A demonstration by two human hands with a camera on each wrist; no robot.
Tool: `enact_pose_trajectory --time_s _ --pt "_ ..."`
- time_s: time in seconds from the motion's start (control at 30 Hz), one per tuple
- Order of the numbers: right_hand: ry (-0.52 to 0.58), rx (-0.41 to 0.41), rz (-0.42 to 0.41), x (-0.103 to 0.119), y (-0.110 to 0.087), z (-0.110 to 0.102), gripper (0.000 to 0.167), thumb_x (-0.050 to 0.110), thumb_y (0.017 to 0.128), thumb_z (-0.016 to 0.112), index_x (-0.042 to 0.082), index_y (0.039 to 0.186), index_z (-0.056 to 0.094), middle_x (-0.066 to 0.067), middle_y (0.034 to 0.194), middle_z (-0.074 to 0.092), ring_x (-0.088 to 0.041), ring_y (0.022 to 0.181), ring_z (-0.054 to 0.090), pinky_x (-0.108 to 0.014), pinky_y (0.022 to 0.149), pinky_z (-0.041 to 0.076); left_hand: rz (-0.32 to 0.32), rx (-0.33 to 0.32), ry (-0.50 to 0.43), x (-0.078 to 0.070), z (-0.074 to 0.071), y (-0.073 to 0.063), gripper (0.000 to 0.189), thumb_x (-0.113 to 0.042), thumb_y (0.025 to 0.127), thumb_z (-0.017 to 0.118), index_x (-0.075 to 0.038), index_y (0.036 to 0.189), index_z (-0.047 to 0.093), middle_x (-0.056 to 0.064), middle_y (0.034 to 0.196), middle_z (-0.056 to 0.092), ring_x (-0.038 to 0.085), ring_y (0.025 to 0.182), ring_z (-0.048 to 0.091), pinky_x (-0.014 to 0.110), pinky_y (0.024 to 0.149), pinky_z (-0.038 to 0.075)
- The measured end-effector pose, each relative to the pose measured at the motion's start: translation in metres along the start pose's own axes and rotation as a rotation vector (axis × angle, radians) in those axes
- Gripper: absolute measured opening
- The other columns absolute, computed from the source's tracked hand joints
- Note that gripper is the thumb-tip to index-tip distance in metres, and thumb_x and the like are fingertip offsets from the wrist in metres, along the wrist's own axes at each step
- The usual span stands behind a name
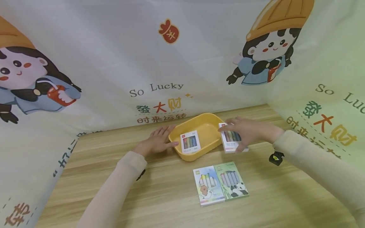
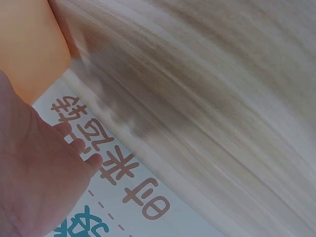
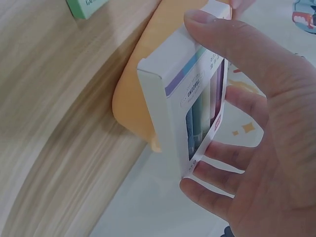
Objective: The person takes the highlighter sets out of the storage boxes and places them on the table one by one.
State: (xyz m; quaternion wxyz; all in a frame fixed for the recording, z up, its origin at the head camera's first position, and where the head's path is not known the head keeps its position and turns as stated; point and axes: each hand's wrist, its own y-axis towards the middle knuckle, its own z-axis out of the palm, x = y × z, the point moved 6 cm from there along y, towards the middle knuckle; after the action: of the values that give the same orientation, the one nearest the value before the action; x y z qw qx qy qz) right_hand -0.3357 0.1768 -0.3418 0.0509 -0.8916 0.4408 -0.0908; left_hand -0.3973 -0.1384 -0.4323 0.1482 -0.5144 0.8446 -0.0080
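A yellow tray [image 1: 210,125] stands on the table near the back wall, with one white crayon box [image 1: 190,142] lying in its left part. My left hand [image 1: 155,143] rests against the tray's left end, its fingers extended and its thumb by the rim. In the right wrist view my right hand [image 3: 247,108] grips a second white crayon box [image 3: 173,81] by its edges, thumb on one side and fingers on the other. Coloured sticks show through its window. That box is tilted beside the tray's right end in the head view.
Nearer me on the wood-grain table [image 1: 159,196] lie a blue-and-white crayon box [image 1: 209,194] and a green panda crayon box [image 1: 231,180], side by side. Printed cloth walls [image 1: 114,63] enclose the back and both sides.
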Motion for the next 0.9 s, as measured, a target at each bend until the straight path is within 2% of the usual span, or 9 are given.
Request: enact_pose_trajectory --time_s 0.23,0.5,0.7,0.9 --pt "-0.023 -0.013 -0.018 -0.001 -0.004 0.004 0.090 0.043 0.069 0.087 0.033 0.148 0.045 -0.020 0.156 0.038 -0.045 0.136 0.044 -0.067 0.103 0.044 -0.005 0.011 0.010 -0.001 0.000 0.000 0.093 -0.079 0.091 0.034 -0.030 0.160 -0.005 0.015 0.168 0.006 0.043 0.154 0.007 0.061 0.125 0.009" --pt "-0.021 -0.006 -0.026 -0.001 -0.010 0.009 0.090 0.039 0.068 0.088 0.030 0.148 0.046 -0.021 0.156 0.038 -0.047 0.136 0.043 -0.068 0.105 0.041 -0.009 0.011 0.016 0.000 -0.001 0.000 0.094 -0.080 0.090 0.033 -0.030 0.160 -0.005 0.015 0.168 0.007 0.043 0.154 0.007 0.061 0.125 0.009" --pt "-0.015 0.013 0.006 -0.002 -0.021 0.014 0.091 0.040 0.068 0.088 0.033 0.148 0.045 -0.020 0.159 0.034 -0.049 0.139 0.040 -0.070 0.107 0.038 -0.011 0.018 0.011 -0.001 -0.001 -0.001 0.093 -0.078 0.091 0.035 -0.030 0.160 -0.005 0.014 0.168 0.007 0.042 0.155 0.008 0.060 0.125 0.009" --pt "-0.007 0.012 -0.006 -0.001 -0.031 0.019 0.094 0.040 0.067 0.089 0.032 0.149 0.044 -0.019 0.159 0.033 -0.051 0.140 0.038 -0.072 0.105 0.038 -0.020 0.018 0.012 -0.001 0.000 0.000 0.091 -0.074 0.093 0.037 -0.030 0.160 -0.005 0.014 0.168 0.006 0.042 0.155 0.007 0.060 0.125 0.010"
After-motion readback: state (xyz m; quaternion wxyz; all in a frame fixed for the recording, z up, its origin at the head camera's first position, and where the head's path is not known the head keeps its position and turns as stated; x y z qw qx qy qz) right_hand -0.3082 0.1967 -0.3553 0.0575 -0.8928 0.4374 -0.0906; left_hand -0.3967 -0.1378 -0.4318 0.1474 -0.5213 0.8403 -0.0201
